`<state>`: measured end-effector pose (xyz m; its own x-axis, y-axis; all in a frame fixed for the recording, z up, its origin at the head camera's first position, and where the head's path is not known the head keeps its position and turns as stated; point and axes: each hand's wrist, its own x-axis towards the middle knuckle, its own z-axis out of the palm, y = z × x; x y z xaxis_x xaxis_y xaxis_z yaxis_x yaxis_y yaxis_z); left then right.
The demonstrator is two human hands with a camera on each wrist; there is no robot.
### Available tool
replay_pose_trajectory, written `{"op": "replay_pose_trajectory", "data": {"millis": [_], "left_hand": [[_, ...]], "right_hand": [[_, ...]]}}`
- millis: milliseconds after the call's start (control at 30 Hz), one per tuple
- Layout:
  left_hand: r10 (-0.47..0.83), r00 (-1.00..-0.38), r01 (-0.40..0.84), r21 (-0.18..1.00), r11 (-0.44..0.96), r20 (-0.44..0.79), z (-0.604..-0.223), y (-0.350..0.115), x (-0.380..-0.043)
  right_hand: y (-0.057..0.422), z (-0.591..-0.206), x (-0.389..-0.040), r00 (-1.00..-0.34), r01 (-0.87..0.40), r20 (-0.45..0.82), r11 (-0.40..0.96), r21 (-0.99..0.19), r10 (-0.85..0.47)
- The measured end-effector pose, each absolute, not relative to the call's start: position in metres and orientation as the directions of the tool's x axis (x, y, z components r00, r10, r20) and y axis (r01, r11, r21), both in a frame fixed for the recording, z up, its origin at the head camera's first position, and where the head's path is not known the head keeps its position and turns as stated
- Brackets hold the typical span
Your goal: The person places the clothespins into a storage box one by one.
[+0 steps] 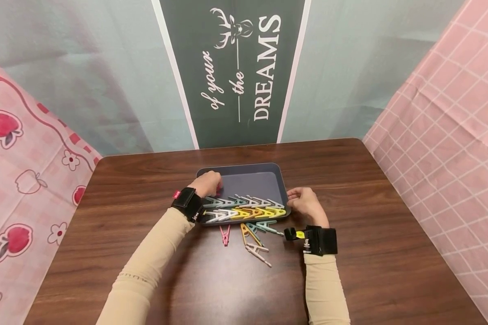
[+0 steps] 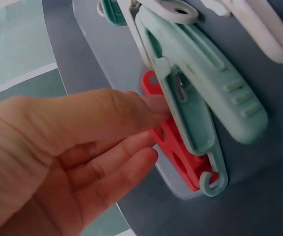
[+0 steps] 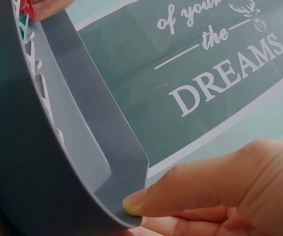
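A dark grey tray (image 1: 250,182) lies on the table with rows of clothespins along its near side. At its left end my left hand (image 1: 206,184) reaches inside and pinches a red clothespin (image 2: 183,160) between thumb and fingers. Beside and partly over that one, a pale green clothespin (image 2: 200,73) shows in the left wrist view. Grey-white clothespins (image 1: 223,215) and yellow clothespins (image 1: 268,212) form the nearest row. My right hand (image 1: 307,202) grips the tray's right wall, thumb on the rim (image 3: 126,220) and fingers outside.
In front of the tray, loose on the brown wooden table (image 1: 370,253), lie a pink clothespin (image 1: 225,235), an orange-yellow one (image 1: 245,234), a pale pink one (image 1: 258,255) and teal ones (image 1: 266,225). Behind the table hangs a printed curtain (image 1: 244,90); pink cloths flank both sides.
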<state>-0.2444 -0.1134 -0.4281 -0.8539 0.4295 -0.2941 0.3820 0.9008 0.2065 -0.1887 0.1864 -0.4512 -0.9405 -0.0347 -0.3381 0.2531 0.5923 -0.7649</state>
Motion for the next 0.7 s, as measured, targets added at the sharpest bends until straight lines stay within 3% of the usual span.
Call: {"op": "replay_pose_trajectory", "data": {"millis": [233, 700], "left_hand": [[0.427, -0.848, 0.373, 0.217, 0.902, -0.313, -0.429, -0.115, -0.243], [0.512, -0.852, 0.452, 0.338, 0.826, -0.111, -0.410, -0.116, -0.214]], "right_hand": [[0.186, -0.453, -0.187, -0.951, 0.226, -0.307, 0.600, -0.767, -0.035], [0.182, -0.452, -0.190, -0.958, 0.199, -0.286, 0.639, -0.743, -0.035]]}}
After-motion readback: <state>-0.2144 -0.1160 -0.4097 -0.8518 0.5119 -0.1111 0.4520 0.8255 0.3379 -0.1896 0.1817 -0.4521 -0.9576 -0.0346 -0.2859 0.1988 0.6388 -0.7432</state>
